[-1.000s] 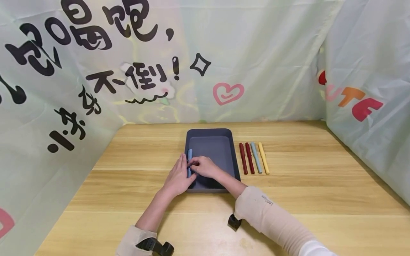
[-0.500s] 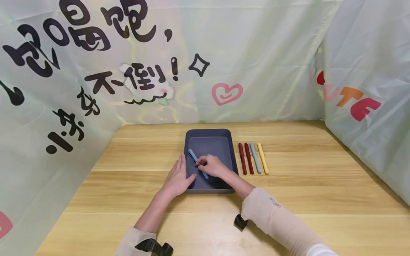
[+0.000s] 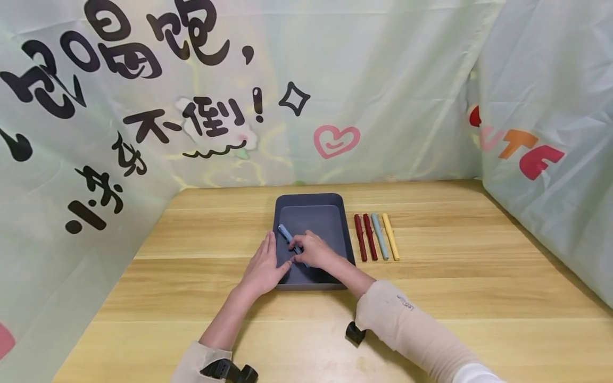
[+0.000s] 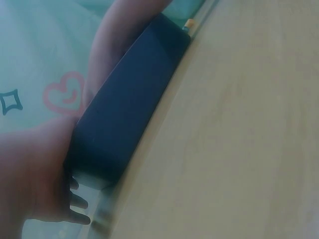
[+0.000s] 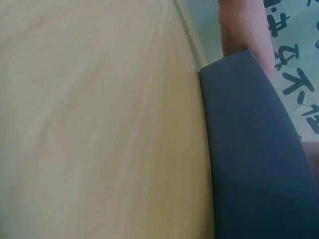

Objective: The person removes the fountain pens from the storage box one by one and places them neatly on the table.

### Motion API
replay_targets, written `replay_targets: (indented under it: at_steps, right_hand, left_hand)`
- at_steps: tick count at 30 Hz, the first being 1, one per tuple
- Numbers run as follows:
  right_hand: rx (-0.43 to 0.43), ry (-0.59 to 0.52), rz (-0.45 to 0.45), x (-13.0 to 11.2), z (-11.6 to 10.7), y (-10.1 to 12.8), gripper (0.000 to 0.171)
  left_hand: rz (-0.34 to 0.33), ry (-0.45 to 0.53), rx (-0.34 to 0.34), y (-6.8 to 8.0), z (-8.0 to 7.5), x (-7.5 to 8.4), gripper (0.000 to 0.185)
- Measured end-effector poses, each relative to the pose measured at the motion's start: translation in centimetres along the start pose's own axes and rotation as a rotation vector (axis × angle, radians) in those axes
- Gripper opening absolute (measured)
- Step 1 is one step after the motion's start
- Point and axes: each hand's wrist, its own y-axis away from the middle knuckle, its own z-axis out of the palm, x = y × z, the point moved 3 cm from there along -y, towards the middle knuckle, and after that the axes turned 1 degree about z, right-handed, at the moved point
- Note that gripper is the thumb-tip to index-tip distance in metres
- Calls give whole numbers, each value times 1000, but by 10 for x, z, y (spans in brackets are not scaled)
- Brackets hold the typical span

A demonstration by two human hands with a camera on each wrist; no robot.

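Observation:
A blue pen (image 3: 284, 232) lies slanted inside the dark grey tray (image 3: 322, 218), near its left side. My right hand (image 3: 313, 251) reaches over the tray and pinches this pen around its middle, with thumb and fingertips partly covering it. Along the tray's left wall rests my left hand (image 3: 262, 270), its fingers straight on the outside and its thumb reaching over the rim. In the left wrist view the front wall of the tray (image 4: 124, 109) hides the pen, while the left fingers (image 4: 79, 201) extend past the tray's corner. The right wrist view also shows only the tray's outside (image 5: 254, 149).
Right of the tray, two dark red pens (image 3: 361, 238), a light blue pen (image 3: 380, 236) and a yellow pen (image 3: 390, 236) lie side by side on the wooden table (image 3: 460, 276). Printed cloth (image 3: 407, 96) hangs behind and on both sides.
The blue pen lay straight along the tray's left wall a second ago. My right hand has moved it rightward and it now sits at a slant. The left hand keeps its place.

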Motion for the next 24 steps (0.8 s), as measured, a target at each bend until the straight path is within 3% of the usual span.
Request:
replay_targets:
  at_steps: [9, 24]
  right_hand:
    - [10, 1, 1, 0, -1, -2, 23]
    - [-19, -107, 77, 7, -11, 1, 21]
  left_hand:
    - [-9, 7, 1, 0, 0, -1, 83]
    - [-17, -6, -11, 1, -1, 1, 83]
